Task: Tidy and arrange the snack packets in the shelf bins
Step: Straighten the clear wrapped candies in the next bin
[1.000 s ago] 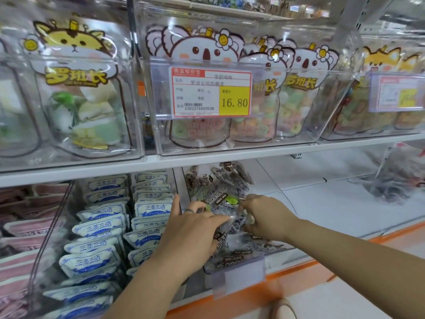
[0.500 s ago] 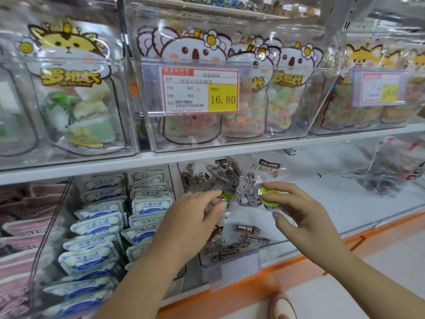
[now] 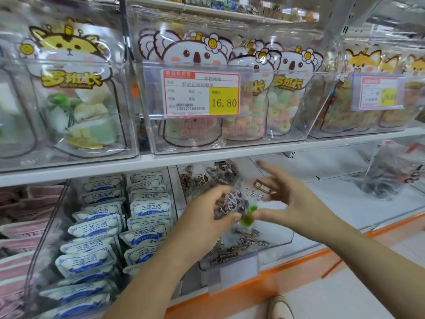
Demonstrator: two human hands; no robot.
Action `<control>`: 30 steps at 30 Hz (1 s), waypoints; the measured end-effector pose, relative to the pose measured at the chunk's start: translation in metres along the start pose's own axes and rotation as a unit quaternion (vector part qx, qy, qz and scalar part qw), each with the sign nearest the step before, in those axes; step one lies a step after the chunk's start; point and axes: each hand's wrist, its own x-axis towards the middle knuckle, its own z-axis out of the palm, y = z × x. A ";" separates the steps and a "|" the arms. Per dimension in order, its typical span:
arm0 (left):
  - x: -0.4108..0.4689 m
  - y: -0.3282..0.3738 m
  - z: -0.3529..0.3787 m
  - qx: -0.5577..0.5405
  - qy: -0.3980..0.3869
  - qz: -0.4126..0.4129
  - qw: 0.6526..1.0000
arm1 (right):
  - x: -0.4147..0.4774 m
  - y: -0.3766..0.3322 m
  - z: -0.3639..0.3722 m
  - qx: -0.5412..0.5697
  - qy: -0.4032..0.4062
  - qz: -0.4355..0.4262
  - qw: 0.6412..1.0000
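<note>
Left hand (image 3: pixel 204 217) clenches the clear snack packet (image 3: pixel 230 203) at its lower edge. Right hand (image 3: pixel 299 203), at 3 o'clock, spreads its fingers behind it; blur hides whether it grips. The packet hangs just above its clear bin (image 3: pixel 285 240) at 6 o'clock, probably raised for squaring before reseating.

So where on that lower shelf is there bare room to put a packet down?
The widest bare patch is the white lower shelf between the clear bin of dark sweets and the loose bag at far right. Crowded: blue-and-white packets fill their bin, and the left hand, gripping a sweet packet, and right hand are over the clear bin.
</note>
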 end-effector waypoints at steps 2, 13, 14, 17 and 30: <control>-0.001 0.001 0.004 0.047 0.005 0.011 0.999 | 0.007 -0.008 0.002 -0.101 -0.042 -0.018 0.994; 0.005 -0.012 -0.020 0.287 0.092 0.026 0.953 | 0.019 0.021 0.002 -0.399 0.004 -0.074 0.914; 0.005 -0.013 -0.022 0.295 0.072 0.026 0.952 | 0.022 0.027 0.008 -0.447 -0.043 -0.056 0.892; 0.001 -0.016 -0.021 0.309 -0.015 0.010 0.951 | 0.035 0.036 0.027 -0.517 -0.192 -0.012 0.834; -0.006 -0.021 -0.007 0.415 -0.036 -0.007 0.909 | 0.079 0.025 0.047 -0.423 -0.414 0.108 0.799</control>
